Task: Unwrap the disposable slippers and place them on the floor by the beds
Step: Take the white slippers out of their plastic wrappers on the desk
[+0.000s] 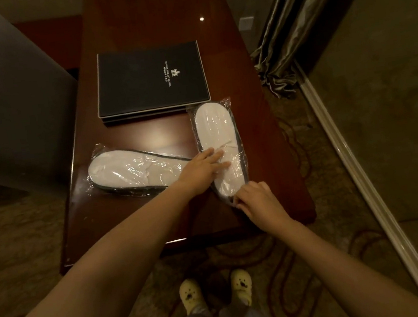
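Note:
Two packs of white disposable slippers in clear plastic wrap lie on a dark wooden table (pixel 131 220). The left pack (pixel 135 171) lies crosswise. The right pack (pixel 215 131) points away from me. My left hand (pixel 201 171) rests flat on the right pack's middle, fingers spread on the wrap. My right hand (pixel 256 200) pinches the near end of that same pack's plastic at the table's front right. Both packs are still sealed as far as I can see.
A black hotel folder (pixel 150 78) lies behind the slippers. A grey chair back (pixel 6 104) stands at the left. Curtains (pixel 292 29) hang at the right over patterned carpet (pixel 319 250). My feet in yellow clogs (pixel 216 289) stand below the table edge.

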`<act>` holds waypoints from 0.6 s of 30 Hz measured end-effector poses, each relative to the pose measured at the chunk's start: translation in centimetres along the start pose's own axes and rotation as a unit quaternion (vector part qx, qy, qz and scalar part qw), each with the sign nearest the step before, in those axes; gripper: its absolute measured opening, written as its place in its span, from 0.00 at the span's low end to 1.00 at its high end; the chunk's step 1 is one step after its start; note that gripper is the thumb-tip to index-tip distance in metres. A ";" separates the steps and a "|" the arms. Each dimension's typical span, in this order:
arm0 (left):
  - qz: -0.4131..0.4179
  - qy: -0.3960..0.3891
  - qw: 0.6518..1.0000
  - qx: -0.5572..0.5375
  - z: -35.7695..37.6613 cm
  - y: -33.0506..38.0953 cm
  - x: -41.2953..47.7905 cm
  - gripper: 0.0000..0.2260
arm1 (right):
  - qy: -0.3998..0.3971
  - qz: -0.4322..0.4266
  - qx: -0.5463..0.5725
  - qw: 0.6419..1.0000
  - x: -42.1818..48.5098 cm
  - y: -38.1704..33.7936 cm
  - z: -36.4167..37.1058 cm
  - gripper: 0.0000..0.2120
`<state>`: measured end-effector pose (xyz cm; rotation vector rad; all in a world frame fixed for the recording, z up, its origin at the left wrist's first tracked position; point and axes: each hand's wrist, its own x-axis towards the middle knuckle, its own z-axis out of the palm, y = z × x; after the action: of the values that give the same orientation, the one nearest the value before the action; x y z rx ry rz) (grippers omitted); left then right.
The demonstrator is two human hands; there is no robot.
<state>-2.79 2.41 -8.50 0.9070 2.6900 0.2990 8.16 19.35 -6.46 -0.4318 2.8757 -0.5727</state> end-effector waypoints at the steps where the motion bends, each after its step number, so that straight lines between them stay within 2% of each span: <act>1: 0.001 0.002 1.000 -0.003 0.0 0.0 0.0 0.21 | -0.005 0.003 -0.004 1.000 -1.1 0.2 0.4 0.03; 10: 0.002 -0.003 1.000 0.001 0.4 -0.2 0.2 0.21 | 0.018 0.054 -0.011 0.998 -2.9 -0.5 1.2 0.07; 16: -0.004 0.001 1.000 -0.002 0.4 0.0 0.2 0.20 | 0.185 0.056 -0.006 0.981 -1.0 -2.0 -1.3 0.10; 18: -0.004 -0.005 1.000 0.002 0.4 0.1 0.3 0.20 | 0.127 0.048 -0.014 0.991 0.3 -2.8 -1.2 0.16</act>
<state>-2.85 2.66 -8.88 0.8961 2.6858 0.2857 8.27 17.23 -4.28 -0.2379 3.1280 -0.6113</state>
